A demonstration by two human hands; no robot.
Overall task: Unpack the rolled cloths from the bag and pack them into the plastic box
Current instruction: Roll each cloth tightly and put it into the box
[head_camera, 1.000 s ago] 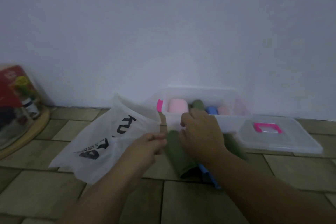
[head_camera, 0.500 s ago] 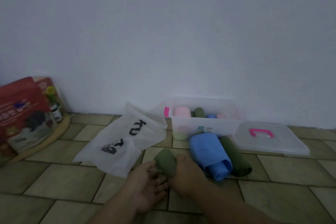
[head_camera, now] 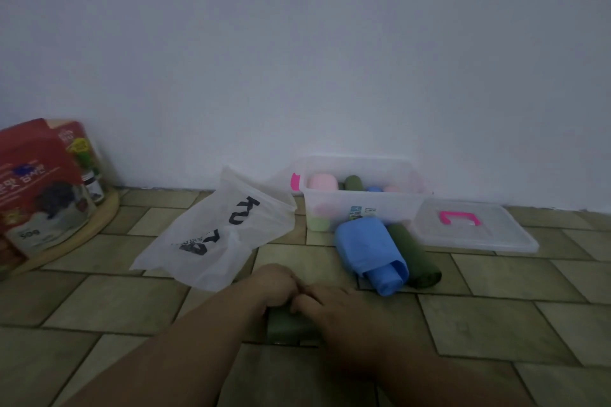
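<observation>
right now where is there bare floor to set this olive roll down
Bare tiles lie before the clear pink-handled lid, right of the dark green rolled cloth, and between the white plastic bag and round wooden tray. Crowded in front of the clear plastic box.

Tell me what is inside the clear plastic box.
Plastic box holds a pink roll, a dark green roll and a blue roll on top; what lies beneath shows only dimly.
</observation>
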